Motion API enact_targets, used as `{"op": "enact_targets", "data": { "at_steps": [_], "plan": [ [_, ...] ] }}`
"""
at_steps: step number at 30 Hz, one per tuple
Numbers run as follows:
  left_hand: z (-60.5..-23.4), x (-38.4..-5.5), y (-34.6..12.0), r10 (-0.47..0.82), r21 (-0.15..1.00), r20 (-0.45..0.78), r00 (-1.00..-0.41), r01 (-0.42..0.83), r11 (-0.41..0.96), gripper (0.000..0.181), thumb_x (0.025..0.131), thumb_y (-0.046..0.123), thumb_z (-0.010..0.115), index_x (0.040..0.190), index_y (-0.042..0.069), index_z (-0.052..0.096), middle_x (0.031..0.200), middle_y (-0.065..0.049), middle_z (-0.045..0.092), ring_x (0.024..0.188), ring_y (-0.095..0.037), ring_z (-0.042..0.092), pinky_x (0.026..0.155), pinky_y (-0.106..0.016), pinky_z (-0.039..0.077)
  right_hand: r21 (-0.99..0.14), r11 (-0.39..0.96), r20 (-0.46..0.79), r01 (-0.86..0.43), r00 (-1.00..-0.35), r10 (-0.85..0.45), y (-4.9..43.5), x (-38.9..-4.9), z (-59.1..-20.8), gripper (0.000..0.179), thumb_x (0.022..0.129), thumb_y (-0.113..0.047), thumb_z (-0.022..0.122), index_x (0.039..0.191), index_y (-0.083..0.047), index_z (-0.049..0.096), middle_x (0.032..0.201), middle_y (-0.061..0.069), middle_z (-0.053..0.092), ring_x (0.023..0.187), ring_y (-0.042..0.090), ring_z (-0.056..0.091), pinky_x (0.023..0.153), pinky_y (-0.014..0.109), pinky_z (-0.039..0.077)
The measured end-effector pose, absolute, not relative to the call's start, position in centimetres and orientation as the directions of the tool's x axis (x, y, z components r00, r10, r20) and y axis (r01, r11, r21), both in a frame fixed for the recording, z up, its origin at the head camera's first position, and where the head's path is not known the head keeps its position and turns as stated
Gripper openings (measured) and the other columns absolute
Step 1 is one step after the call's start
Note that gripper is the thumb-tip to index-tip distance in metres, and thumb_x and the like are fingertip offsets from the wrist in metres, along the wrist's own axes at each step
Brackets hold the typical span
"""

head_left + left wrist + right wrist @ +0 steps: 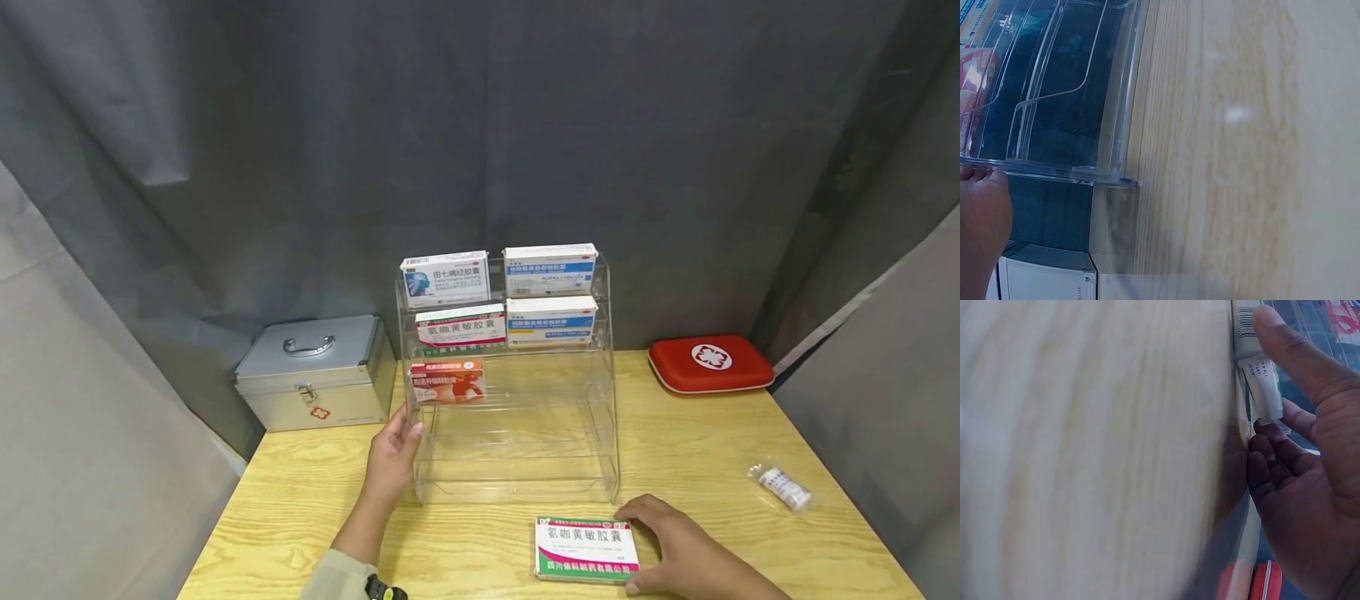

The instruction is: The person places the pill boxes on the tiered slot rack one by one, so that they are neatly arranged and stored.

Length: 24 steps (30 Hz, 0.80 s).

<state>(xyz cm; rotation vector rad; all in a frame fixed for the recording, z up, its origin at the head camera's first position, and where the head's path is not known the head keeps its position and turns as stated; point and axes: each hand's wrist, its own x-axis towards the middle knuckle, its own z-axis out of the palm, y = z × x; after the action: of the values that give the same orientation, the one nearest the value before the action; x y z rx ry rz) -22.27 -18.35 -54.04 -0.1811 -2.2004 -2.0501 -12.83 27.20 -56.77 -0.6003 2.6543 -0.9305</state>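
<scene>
A clear acrylic display rack stands on the table with medicine boxes on its upper tiers. My left hand grips its left side panel, thumb at the front; in the left wrist view the fingertips meet the panel's edge. In front of the rack lies a white, green and pink medicine box. My right hand holds this box by its right end, forefinger at the far corner and thumb at the near one. The right wrist view shows the box's white end between thumb and fingers.
Left of the rack sits a silver first-aid case. At the back right lies a red zip case, with a small bagged white bottle nearer the right edge. An orange-red box stands on the rack's third tier, at left.
</scene>
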Motion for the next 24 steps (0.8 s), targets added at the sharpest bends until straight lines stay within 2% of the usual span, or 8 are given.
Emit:
{"op": "enact_targets", "data": {
  "at_steps": [5, 8, 12, 18, 24],
  "plan": [
    [-54.0, -22.3, -18.3, 0.0, 0.981, 0.174, -0.985, 0.173, 0.086, 0.057, 0.114, 0.01, 0.057, 0.168, 0.01, 0.04, 0.176, -0.009, 0.037, 0.163, -0.032, 0.035, 0.128, -0.032, 0.034, -0.723, 0.657, -0.106, -0.214, -0.905, -0.412, 27.2, -12.9, -56.6, 0.079, 0.068, -0.04, 0.104, 0.131, -0.016, 0.063, 0.126, 0.001, 0.067, 0.111, 0.01, 0.064, 0.09, 0.021, 0.06],
    [-54.0, -22.2, -18.3, -0.007, 0.982, 0.169, -0.986, 0.168, 0.091, 0.056, 0.114, 0.009, 0.057, 0.168, 0.01, 0.042, 0.175, -0.01, 0.038, 0.163, -0.032, 0.036, 0.128, -0.032, 0.035, -0.802, 0.568, -0.086, -0.183, -0.906, -0.414, 27.3, -12.9, -56.5, 0.067, 0.075, -0.027, 0.102, 0.127, -0.012, 0.063, 0.119, 0.006, 0.068, 0.1, 0.007, 0.069, 0.082, 0.025, 0.065],
    [-54.0, -22.3, -18.3, -0.007, 0.98, 0.175, -0.985, 0.173, 0.097, 0.056, 0.113, 0.009, 0.058, 0.167, 0.009, 0.043, 0.175, -0.012, 0.039, 0.162, -0.035, 0.037, 0.128, -0.034, 0.035, -0.854, 0.494, -0.053, -0.163, -0.917, -0.395, 27.4, -12.7, -56.2, 0.049, 0.085, -0.014, 0.095, 0.123, -0.011, 0.064, 0.117, 0.009, 0.07, 0.101, 0.008, 0.071, 0.079, 0.026, 0.068],
    [-54.0, -22.3, -18.3, -0.01, 0.98, 0.176, -0.984, 0.174, 0.094, 0.056, 0.113, 0.011, 0.059, 0.167, 0.011, 0.044, 0.174, -0.012, 0.04, 0.161, -0.035, 0.038, 0.128, -0.035, 0.036, -0.844, 0.493, 0.057, -0.212, -0.949, -0.309, 27.4, -12.8, -55.5, 0.025, 0.095, -0.016, 0.086, 0.115, -0.017, 0.07, 0.113, 0.002, 0.075, 0.101, 0.002, 0.07, 0.078, 0.024, 0.066],
    [-54.1, -22.4, -18.4, -0.016, 0.981, 0.174, -0.985, 0.172, 0.085, 0.055, 0.113, 0.009, 0.058, 0.166, 0.009, 0.044, 0.173, -0.015, 0.041, 0.16, -0.037, 0.04, 0.127, -0.036, 0.037, -0.869, 0.446, 0.127, -0.213, -0.968, -0.216, 27.4, -13.5, -52.7, 0.025, 0.095, -0.012, 0.085, 0.116, -0.012, 0.071, 0.116, 0.007, 0.075, 0.102, 0.004, 0.073, 0.077, 0.026, 0.068]
  ]
}}
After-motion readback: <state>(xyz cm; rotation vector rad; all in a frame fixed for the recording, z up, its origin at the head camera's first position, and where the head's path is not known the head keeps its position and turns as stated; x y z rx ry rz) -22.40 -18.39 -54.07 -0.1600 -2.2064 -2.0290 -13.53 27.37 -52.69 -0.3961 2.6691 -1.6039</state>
